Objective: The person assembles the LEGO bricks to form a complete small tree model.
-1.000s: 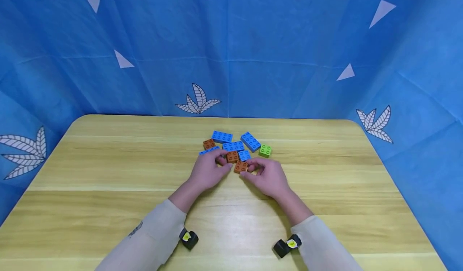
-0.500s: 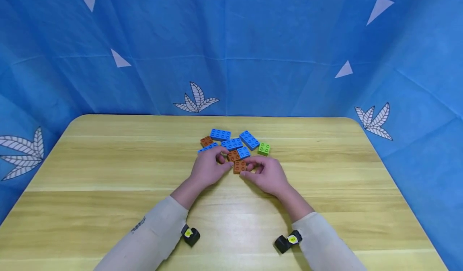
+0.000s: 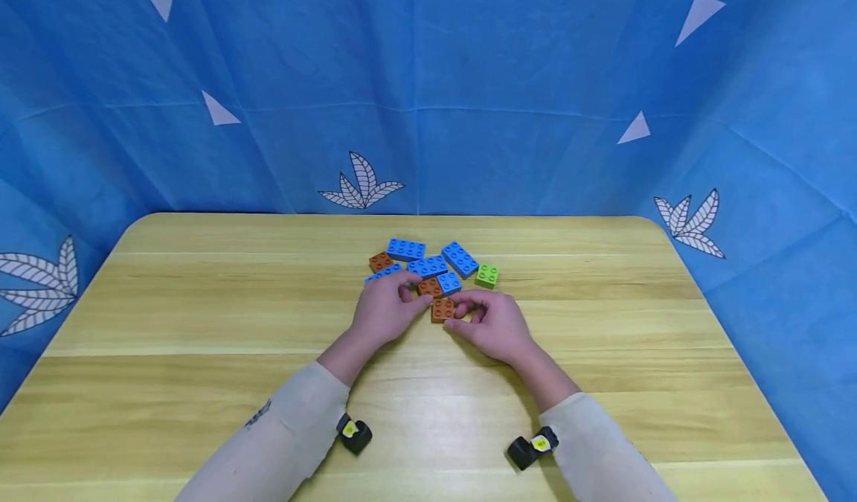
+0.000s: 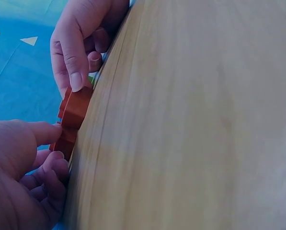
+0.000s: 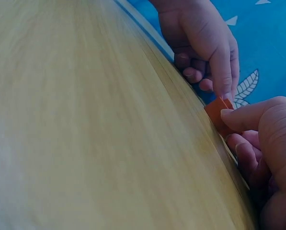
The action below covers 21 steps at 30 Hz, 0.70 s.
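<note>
Turned slightly since the earliest head frame: a square orange-brown plastic brick with four studs (image 3: 443, 311), near the centre of the frame, its sides now nearly parallel to the frame's edges. Just beyond it, a second square orange-brown plastic brick (image 3: 429, 288) has closed its narrow gap to a square blue plastic brick (image 3: 449, 283); the pair now appears to touch.

Right hand (image 3: 494, 325), right of centre: thumb and index finger pinch the nearer orange-brown brick. Left hand (image 3: 384, 310), left of centre: thumb and index finger pinch the second orange-brown brick. Whether the left thumb also touches the nearer brick cannot be told.

Above the hands in the frame: three oblong blue plastic bricks (image 3: 406, 250), a third square orange-brown plastic brick (image 3: 380, 261) at the cluster's left and a square green plastic brick (image 3: 487, 276) at its right. Another blue brick (image 3: 384, 271) is partly hidden by the left hand. All rest on a pale wood-grain table (image 3: 201, 301); a blue printed cloth (image 3: 301, 56) fills the upper frame.
</note>
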{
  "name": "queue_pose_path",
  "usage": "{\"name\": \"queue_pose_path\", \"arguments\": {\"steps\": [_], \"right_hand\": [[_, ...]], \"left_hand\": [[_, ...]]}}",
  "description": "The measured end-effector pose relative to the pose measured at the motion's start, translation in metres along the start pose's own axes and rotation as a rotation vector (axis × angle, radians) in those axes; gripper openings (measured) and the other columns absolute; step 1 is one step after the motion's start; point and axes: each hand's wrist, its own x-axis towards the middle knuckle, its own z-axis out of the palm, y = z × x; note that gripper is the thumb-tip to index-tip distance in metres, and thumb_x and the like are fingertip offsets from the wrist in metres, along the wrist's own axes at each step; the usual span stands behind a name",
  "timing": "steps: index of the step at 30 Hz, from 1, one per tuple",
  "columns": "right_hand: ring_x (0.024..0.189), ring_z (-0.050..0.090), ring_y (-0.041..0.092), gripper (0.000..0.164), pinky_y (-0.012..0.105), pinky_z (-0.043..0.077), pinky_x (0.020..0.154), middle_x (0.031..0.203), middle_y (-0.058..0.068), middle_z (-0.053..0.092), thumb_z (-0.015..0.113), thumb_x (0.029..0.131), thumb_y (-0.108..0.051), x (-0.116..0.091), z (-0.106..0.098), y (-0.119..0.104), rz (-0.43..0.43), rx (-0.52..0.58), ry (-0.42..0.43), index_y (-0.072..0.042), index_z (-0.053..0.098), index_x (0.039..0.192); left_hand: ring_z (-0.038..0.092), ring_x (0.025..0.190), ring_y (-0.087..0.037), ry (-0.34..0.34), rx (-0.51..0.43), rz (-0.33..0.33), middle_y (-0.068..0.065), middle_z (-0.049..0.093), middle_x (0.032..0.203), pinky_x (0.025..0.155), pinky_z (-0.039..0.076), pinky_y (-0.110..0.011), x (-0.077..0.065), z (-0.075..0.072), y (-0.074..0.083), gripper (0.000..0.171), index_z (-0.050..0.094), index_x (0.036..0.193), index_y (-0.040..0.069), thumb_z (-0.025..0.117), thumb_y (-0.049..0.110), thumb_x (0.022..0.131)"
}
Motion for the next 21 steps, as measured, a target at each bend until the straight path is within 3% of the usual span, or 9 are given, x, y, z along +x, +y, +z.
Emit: {"name": "queue_pose_path", "arguments": {"steps": [14,21], "right_hand": [[0.062,0.056,0.016,0.034,0.03,0.046,0.054,0.085,-0.005,0.066,0.086,0.08,-0.02,0.0002,0.0008,0.0007,-0.007,-0.006,0.0,-0.01,0.075,0.111],[0.06,0.056,0.015,0.034,0.03,0.046,0.053,0.085,-0.007,0.066,0.086,0.081,-0.02,0.0013,0.0012,-0.0001,-0.009,-0.039,-0.002,-0.012,0.075,0.112]], "left_hand": [[0.051,0.059,-0.017,-0.027,-0.026,0.016,0.001,0.056,0.067,0.056,0.04,-0.032,-0.0024,-0.0046,-0.0051,0.04,0.069,0.12,0.007,0.08,0.027,0.087],[0.052,0.064,-0.019,-0.022,-0.165,0.01,-0.001,0.057,0.073,0.065,0.045,-0.035,-0.0055,-0.0073,-0.0102,0.037,0.068,0.118,0.005,0.078,0.025,0.089]]}}
